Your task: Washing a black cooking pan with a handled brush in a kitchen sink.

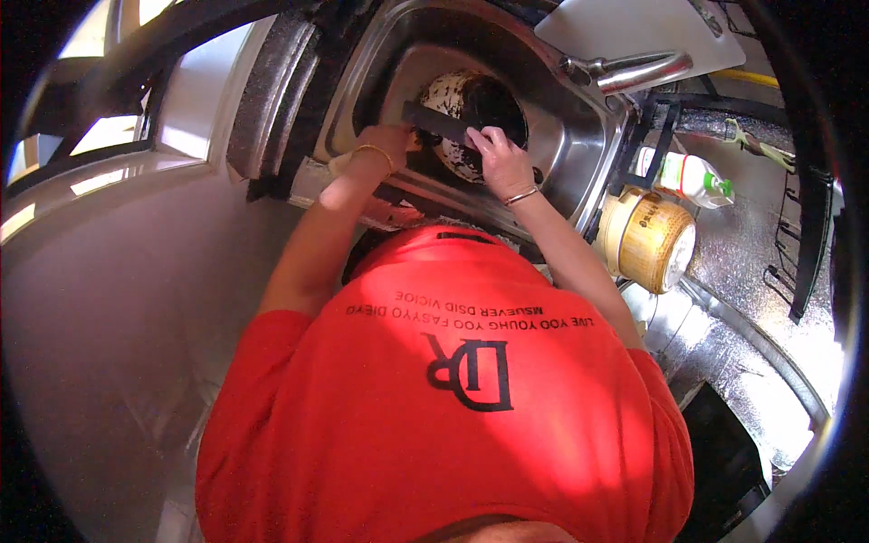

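Note:
My right hand grips the near right end of a dark, flat, blade-like strip; its exact kind is unclear. The strip slants across a round pan or pot lying in the stainless steel sink. Pale and blackened, flaky-looking patches mottle the round vessel. Beside the strip's left end is my left hand, with a yellow bracelet at its wrist. A small yellowish bit shows at the left fingertips. Most of those fingers are hidden, so their grip cannot be made out.
A chrome faucet reaches over the counter at the sink's right, before a white board. Right of the basin are a yellow-brown tub and a white pump bottle with a green top. A black hook rack stands farther right.

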Motion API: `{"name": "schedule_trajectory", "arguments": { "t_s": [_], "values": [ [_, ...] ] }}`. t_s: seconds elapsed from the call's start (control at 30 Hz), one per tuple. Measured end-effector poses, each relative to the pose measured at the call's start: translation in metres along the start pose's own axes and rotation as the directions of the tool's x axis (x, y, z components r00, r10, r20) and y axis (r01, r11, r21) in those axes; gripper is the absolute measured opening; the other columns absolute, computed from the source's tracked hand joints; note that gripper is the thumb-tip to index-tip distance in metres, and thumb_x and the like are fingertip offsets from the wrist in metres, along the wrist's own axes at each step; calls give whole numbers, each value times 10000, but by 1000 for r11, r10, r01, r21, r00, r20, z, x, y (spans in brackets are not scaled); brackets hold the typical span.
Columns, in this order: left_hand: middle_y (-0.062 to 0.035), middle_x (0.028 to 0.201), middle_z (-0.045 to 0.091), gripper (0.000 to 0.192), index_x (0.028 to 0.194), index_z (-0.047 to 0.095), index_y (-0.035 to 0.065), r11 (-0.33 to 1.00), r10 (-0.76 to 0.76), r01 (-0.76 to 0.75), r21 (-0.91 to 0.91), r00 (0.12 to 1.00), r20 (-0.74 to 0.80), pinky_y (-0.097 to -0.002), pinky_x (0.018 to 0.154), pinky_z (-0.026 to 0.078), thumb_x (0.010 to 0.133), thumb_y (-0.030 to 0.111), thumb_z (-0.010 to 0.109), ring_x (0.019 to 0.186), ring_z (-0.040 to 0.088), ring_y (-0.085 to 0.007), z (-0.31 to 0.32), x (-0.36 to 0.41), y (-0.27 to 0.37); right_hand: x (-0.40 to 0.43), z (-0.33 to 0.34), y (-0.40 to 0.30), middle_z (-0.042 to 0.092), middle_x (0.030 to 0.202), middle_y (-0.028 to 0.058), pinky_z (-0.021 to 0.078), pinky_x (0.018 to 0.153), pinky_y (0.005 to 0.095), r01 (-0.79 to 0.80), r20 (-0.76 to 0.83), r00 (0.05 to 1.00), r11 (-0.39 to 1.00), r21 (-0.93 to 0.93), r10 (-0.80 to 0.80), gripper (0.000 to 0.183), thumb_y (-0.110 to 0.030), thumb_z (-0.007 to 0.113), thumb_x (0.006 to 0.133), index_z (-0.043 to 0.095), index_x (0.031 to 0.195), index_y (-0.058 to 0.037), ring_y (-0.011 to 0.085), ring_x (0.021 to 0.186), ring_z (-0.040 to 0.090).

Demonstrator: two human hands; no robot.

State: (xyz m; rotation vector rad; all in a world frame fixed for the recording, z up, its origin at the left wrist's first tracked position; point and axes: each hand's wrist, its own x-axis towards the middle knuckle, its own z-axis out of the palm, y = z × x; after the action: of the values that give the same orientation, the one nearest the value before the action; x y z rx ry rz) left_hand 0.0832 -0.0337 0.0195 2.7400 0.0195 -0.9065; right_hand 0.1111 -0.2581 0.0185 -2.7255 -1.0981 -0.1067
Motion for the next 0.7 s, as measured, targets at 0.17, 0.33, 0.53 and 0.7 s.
{"name": "schedule_trajectory", "arguments": {
  "t_s": [0.17,0.33,0.53,0.7],
  "values": [
    [-141,941,615,392,1073,529,124,998,5,-8,57,999,49,-380,753,474,682,120,556,881,595,-294,1,4,-2,5,11,2,494,984,82,517,555,359,-69,140,988,997,19,66,286,-81,452,796,495,1074,-138,257,630,599],
    [-151,931,614,365,1043,529,86,996,48,-52,71,997,60,-379,756,470,681,118,559,878,595,-294,13,11,-8,17,34,34,475,1037,190,467,704,471,-456,349,840,889,41,415,249,-107,350,856,450,1077,-50,375,789,573],
    [-170,911,612,338,1020,527,76,998,46,-48,35,998,49,-385,746,471,685,114,556,864,597,-300,16,18,-8,5,43,76,504,968,195,481,719,440,-330,242,924,936,120,295,229,-194,414,849,483,1008,-44,370,831,564],
    [-183,901,607,379,1051,504,88,993,100,-107,44,987,129,-407,743,471,679,109,575,856,593,-330,21,28,-16,-2,52,48,512,966,124,475,644,442,-366,168,924,922,126,344,185,-238,482,840,528,941,-89,354,779,556]
  ]
}}
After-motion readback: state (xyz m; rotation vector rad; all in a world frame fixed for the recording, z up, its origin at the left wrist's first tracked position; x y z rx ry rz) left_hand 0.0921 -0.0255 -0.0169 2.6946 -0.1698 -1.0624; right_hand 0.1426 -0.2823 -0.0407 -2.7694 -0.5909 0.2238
